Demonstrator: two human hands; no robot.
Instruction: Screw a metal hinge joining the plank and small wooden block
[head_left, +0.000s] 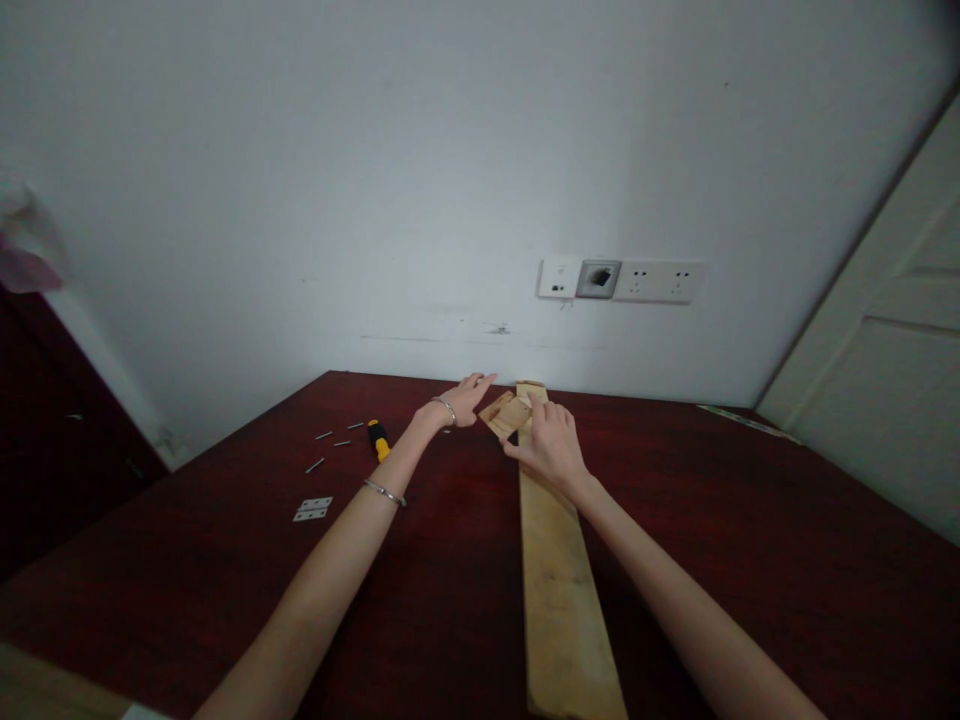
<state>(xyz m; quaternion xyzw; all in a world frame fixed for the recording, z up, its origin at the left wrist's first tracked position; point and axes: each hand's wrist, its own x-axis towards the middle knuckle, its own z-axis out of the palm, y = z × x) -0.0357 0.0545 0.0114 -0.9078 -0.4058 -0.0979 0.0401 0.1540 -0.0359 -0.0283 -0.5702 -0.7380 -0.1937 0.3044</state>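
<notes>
A long wooden board (566,590) lies lengthwise on the dark red table, its far end close to the wall. On that far end sits a smaller wooden piece (510,416), turned at an angle. My right hand (553,440) grips the smaller piece, thumb at its near edge and fingers over its right side. My left hand (466,398) is just left of the piece, fingers stretched out and holding nothing. Beside my left forearm lies a screwdriver (378,440) with a black and yellow handle, partly hidden by the arm.
Several screws (324,436) lie scattered at the table's left. A metal hinge (313,509) rests nearer to me. Wall sockets (652,282) are above the table's back edge. A thin flat strip (750,423) lies at the back right, near a white door (892,330).
</notes>
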